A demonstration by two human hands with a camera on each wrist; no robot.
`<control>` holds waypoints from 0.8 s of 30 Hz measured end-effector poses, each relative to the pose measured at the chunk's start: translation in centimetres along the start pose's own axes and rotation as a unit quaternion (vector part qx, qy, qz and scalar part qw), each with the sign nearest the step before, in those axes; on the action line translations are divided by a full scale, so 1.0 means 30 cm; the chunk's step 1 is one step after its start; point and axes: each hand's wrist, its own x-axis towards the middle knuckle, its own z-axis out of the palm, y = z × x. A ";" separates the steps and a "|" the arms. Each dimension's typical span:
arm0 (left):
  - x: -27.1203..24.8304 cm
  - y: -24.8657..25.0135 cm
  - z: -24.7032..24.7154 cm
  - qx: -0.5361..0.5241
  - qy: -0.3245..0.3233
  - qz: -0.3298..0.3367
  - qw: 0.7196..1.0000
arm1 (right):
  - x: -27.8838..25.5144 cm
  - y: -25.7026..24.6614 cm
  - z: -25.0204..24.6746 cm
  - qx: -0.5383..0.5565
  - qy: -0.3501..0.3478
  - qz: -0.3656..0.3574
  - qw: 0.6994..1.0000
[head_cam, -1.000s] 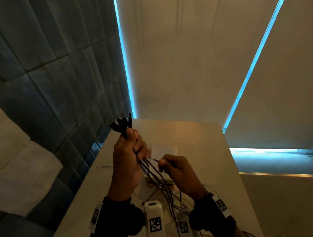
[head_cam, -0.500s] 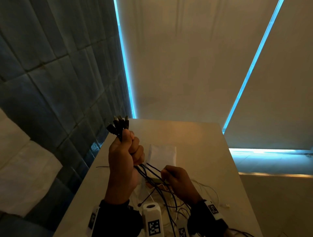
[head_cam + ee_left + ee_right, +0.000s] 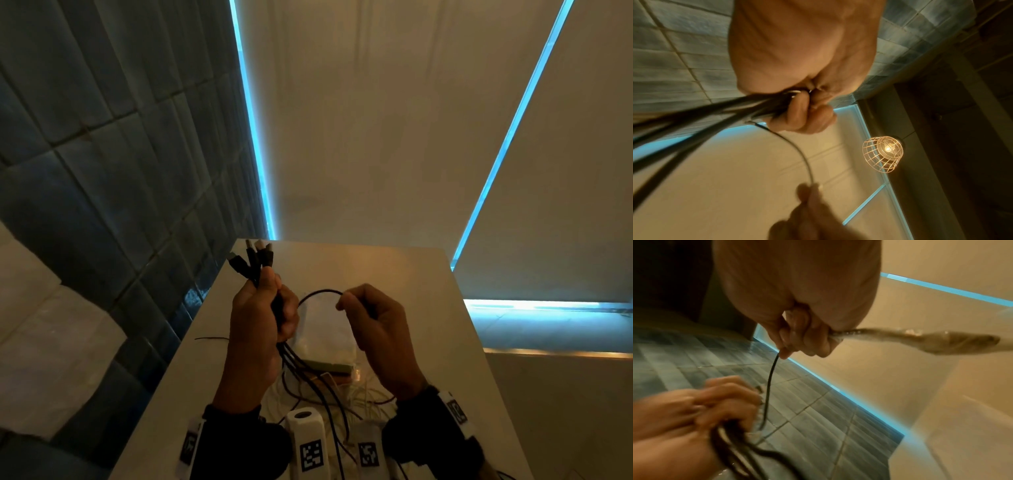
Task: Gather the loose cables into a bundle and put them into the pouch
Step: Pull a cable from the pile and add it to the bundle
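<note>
left hand [image 3: 262, 318] grips gathered cables [image 3: 251, 262], plugs at twelve o'clock; right hand [image 3: 373, 325] pinches one black strand [image 3: 318, 294]. white pouch [image 3: 325, 329] below holds none: bundling seems partway.

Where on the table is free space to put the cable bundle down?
The table is bare beyond the pouch up to its far edge, and along its right side. It is crowded between the wrists, where loose cables lie tangled near the pouch.
</note>
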 end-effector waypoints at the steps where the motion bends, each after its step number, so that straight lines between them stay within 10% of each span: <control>1: -0.005 -0.002 0.007 0.024 0.002 0.002 1.000 | -0.001 -0.031 0.007 0.017 -0.012 -0.020 1.000; 24: 0.001 -0.009 0.012 -0.159 -0.071 0.004 0.985 | -0.046 0.122 0.045 0.012 -0.170 0.045 0.984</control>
